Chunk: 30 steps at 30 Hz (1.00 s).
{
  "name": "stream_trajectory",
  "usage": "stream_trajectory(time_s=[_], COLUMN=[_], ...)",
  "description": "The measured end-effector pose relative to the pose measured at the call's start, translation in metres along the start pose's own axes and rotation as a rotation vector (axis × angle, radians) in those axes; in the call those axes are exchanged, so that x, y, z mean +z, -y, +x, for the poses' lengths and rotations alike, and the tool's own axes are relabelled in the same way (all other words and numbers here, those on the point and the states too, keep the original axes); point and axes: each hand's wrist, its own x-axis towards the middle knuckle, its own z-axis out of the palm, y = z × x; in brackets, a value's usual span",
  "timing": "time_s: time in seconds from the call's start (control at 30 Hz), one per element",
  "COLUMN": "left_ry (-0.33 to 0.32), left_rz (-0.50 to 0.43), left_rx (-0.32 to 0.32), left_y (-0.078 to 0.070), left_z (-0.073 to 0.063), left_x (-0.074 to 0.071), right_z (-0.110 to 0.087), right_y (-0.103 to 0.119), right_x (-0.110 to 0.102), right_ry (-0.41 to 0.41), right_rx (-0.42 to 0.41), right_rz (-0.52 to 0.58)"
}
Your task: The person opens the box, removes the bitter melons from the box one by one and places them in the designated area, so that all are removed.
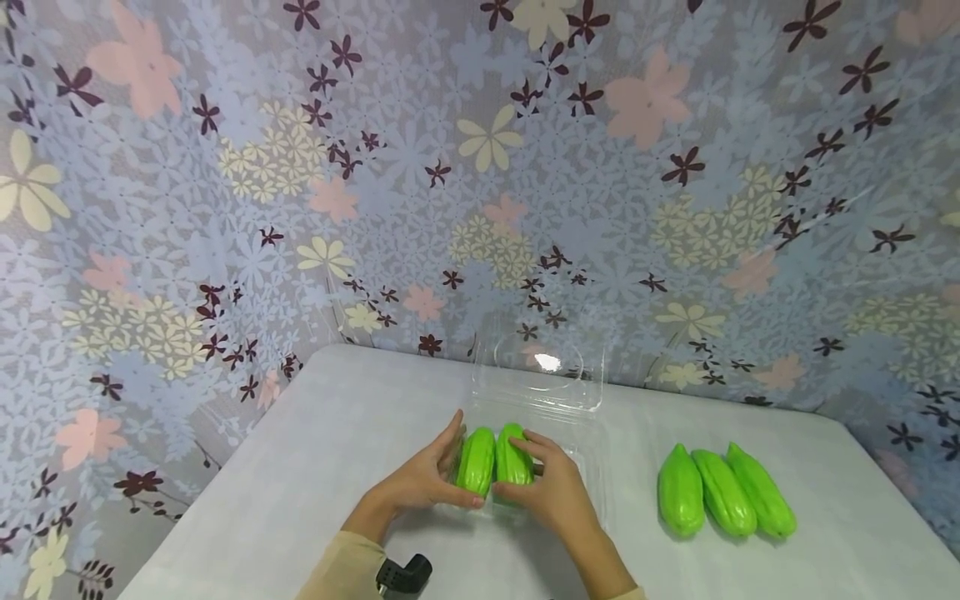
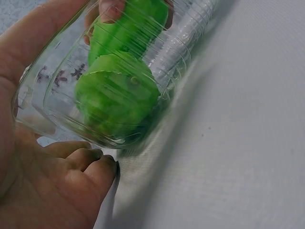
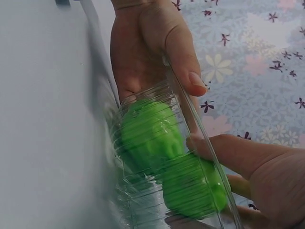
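Observation:
Two glossy, bright green, ridged, elongated vegetables lie side by side in a clear plastic clamshell box [image 2: 52, 90], the left one [image 1: 476, 463] and the right one [image 1: 514, 457]. My left hand [image 1: 427, 472] holds the box at its left side, with the thumb along the front rim. In the right wrist view, the left thumb [image 3: 183, 71] lies against the clear wall. My right hand [image 1: 551, 483] grips the right vegetable between thumb and fingers, reaching over the rim into the box. Part of those fingers is hidden behind the vegetable.
The box's transparent lid [image 1: 536, 375] stands raised at the back, close to the flowered wall covering [image 1: 405, 192]. Three more green vegetables [image 1: 723, 493] lie in a row on the white tabletop [image 1: 315, 442], right of the box. A black fitting [image 1: 405, 575] shows by the left sleeve.

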Motion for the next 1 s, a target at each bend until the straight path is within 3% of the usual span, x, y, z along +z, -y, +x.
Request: stream_trajectory(time_s=[0.23,0.67,1.0], left_ry=[0.001,0.001,-0.014], left_rz=[-0.014,-0.014,-0.012], left_rx=[0.013,0.002,0.000], left_y=[-0.001,0.004,0.002], left_z=[0.001,0.000,0.000], left_x=[0.001,0.000,0.002], right_z=[0.001,-0.002,-0.002], right_y=[-0.003,0.006,0.009], right_x=[-0.002,-0.012,-0.037], right_ry=[-0.020,-0.011,-0.020], right_rx=[-0.018,0.060,0.100], right_rz=[0.052,0.260,0.302])
